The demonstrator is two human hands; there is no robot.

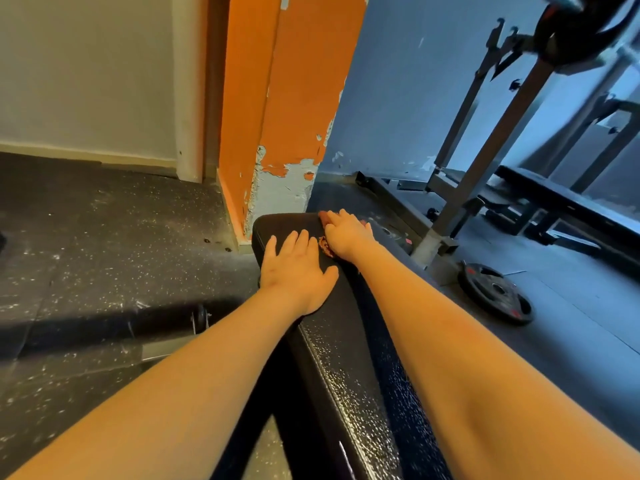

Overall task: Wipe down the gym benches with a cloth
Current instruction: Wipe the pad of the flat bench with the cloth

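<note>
- Head view: a black padded bench (pixel 339 341) runs away from the person toward a peeling orange pillar (pixel 287 98).
- The left hand (pixel 298 268) lies flat on the bench near its far end, fingers straight and slightly spread, holding nothing.
- The right hand (pixel 346 233) presses palm-down on a reddish-brown cloth (pixel 325 247) at the bench's far right corner, its extended fingers covering most of it.
- A weight plate (pixel 495 292) lies on the floor off the bench's right edge.
</note>
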